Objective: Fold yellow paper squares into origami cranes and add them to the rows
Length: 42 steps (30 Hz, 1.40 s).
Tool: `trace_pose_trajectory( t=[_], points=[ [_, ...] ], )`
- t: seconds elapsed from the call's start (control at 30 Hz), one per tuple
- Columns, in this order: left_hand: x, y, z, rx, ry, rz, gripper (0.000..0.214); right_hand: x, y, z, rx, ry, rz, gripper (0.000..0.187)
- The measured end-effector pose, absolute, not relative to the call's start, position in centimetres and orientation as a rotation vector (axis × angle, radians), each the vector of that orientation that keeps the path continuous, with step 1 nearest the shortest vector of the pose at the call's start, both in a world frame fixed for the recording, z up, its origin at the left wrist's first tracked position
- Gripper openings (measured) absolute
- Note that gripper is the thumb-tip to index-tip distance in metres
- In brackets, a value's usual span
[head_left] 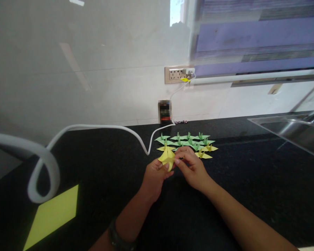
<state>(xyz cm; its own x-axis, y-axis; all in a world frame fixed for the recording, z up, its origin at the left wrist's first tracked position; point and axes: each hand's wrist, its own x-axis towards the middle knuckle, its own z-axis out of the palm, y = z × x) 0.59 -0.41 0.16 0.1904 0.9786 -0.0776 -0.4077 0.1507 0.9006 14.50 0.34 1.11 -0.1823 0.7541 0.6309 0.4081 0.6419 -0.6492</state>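
A yellow folded paper piece (167, 156), pointed at the top and with flaps at its sides, is held up over the dark counter. My left hand (155, 176) grips its lower part, thumb across the front. At its right edge, my right hand (190, 167) pinches a flap between thumb and fingers. Just behind my hands stand rows of folded paper cranes: several green cranes (189, 136) at the back, and a few yellow cranes (208, 147) nearer, partly hidden by my hands.
A yellow paper sheet (56, 214) lies at the left on the black counter (102, 195). A thick white cable (104, 127) loops across the left side. A phone-like device (164, 111) leans on the wall below a socket (176, 74). At the right is a metal sink (293, 129).
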Motion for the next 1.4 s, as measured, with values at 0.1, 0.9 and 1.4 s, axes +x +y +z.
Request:
trace_pose_trajectory(
  t=[0.1,0.9,1.4],
  points=[
    [0.5,-0.4,0.3,0.896,0.811,1.145,0.03,14.6,0.3,1.3,-0.894,-1.849,0.404,0.011],
    [0.5,-0.3,1.1,0.923,0.926,1.138,0.032,15.1,0.1,1.2,-0.885,-2.136,0.019,0.025],
    [0.2,-0.5,1.2,0.997,0.746,1.123,0.033,14.3,-0.9,2.1,-0.927,-2.15,0.185,0.027]
  ],
)
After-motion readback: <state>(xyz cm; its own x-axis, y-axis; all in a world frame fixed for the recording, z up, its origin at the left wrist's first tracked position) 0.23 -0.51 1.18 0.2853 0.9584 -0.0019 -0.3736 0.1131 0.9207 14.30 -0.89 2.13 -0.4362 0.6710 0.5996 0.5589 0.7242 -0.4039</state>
